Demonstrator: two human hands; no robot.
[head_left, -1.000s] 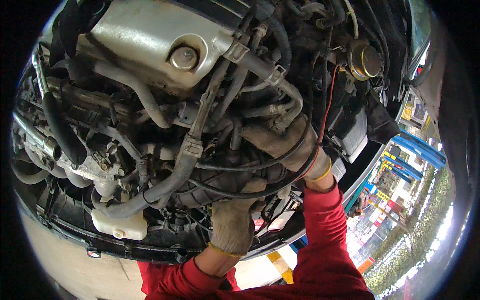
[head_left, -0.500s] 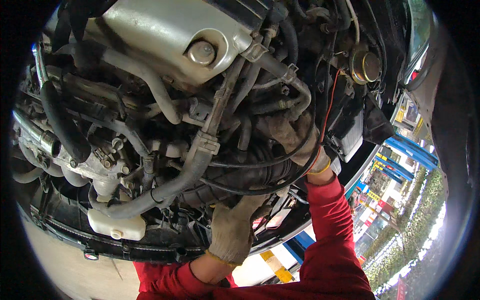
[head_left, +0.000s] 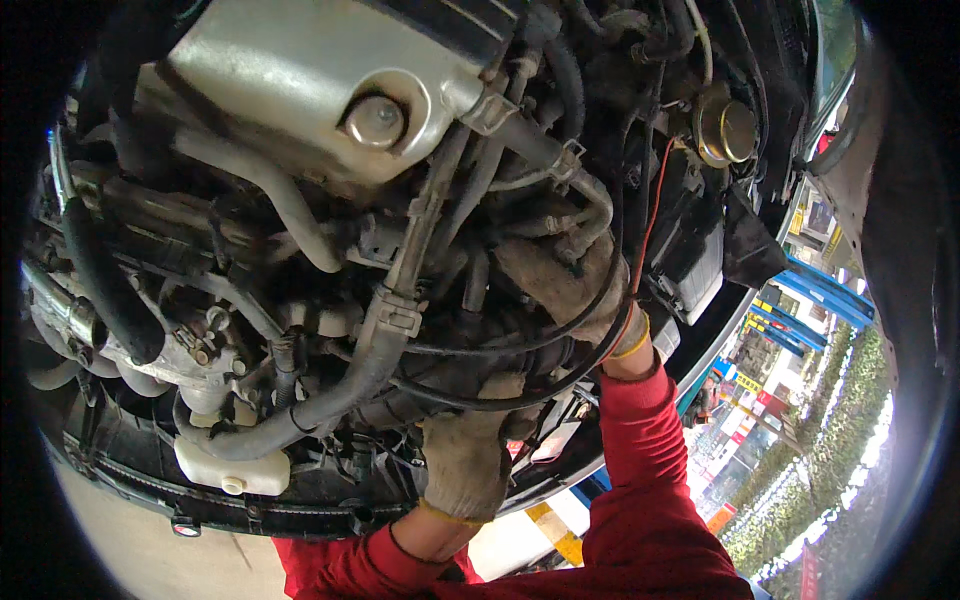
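Observation:
Both my hands wear dirty knit work gloves and reach into a car's engine bay. A black ribbed air intake hose (head_left: 455, 370) runs between them, partly covered by thin black cables (head_left: 545, 398). On the near side, my left hand (head_left: 465, 458) is closed against the hose, one finger lying over its top. My right hand (head_left: 570, 285) curls round the far side, below a bent rubber hose (head_left: 595, 205); its fingertips are partly hidden. The cables and a thin red wire (head_left: 652, 235) pass over the right glove near the wrist.
A silver engine cover (head_left: 290, 75) fills the far side. A thick grey hose (head_left: 365, 360) crosses the middle. A white plastic reservoir (head_left: 232, 465) sits near the front edge at left. A black box (head_left: 690, 255) and a round brass-coloured part (head_left: 727, 130) are at right.
The view has shifted slightly, so the engine appears farther left. My left hand's finger has come up over the hose. My right hand has slid a little left and its fingers look straighter.

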